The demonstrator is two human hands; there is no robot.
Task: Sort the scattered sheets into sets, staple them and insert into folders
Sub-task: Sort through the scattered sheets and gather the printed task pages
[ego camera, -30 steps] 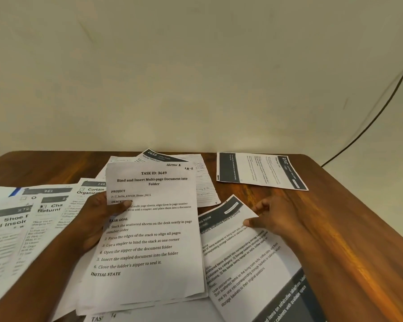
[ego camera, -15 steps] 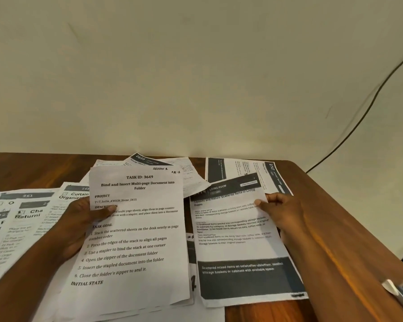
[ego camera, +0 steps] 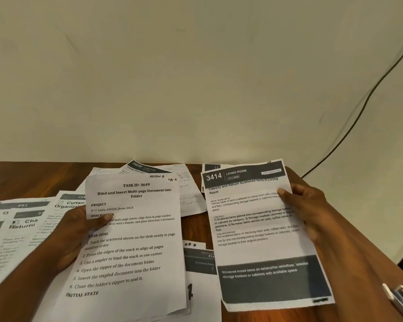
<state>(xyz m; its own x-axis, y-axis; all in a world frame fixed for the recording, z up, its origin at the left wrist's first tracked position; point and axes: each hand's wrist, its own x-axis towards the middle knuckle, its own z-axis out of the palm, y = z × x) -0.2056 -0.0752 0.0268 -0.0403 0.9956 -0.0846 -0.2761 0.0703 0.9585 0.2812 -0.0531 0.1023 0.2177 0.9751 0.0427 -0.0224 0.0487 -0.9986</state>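
Note:
My left hand grips the left edge of a thin stack of white sheets, thumb on top; the top page reads "TASK ID: 3649". My right hand pinches the right edge of a single sheet headed "3414 LIVING ROOM", lifted off the wooden table and tilted towards me. More printed sheets lie spread across the table's left side, and others lie behind and between the two held papers.
A white and metal object, only partly in view, lies at the table's right edge. A dark cable runs down the wall at the right. The table stands against a pale wall.
My right hand has picked the "3414" sheet up from the table and turned it upright facing me. My left hand keeps its stack, which has shifted slightly with the view.

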